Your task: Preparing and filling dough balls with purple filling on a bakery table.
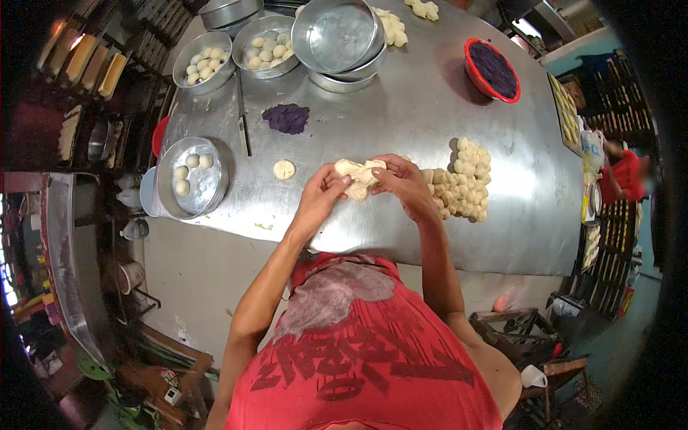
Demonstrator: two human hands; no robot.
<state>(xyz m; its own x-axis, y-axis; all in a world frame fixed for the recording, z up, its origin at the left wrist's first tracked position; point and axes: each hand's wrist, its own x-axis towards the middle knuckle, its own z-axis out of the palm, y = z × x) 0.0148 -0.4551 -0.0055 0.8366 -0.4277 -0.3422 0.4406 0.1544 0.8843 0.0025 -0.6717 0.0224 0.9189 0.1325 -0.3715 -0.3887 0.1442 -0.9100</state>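
Pale, soft dough (357, 170) is stretched between my two hands above the near side of the steel table. My left hand (322, 192) grips its left side, thumb on top. On the other side my right hand (405, 185) pinches it between thumb and fingers. A small lump of dough hangs below the stretched part. To the left lies a flattened dough round (284, 170), apart from my hand. Beyond it sits a mound of dark purple paste (287, 118). Close to my right hand is a cluster of small dough pieces (467, 179), pressed against each other.
A round pan (221, 172) with several dough balls stands at the table's left edge. A long flat blade (244, 129) lies beside the purple paste. More round pans (337, 36) are at the back. A red bowl (473, 72) of purple paste stands far right; a person (627, 175) is beyond.
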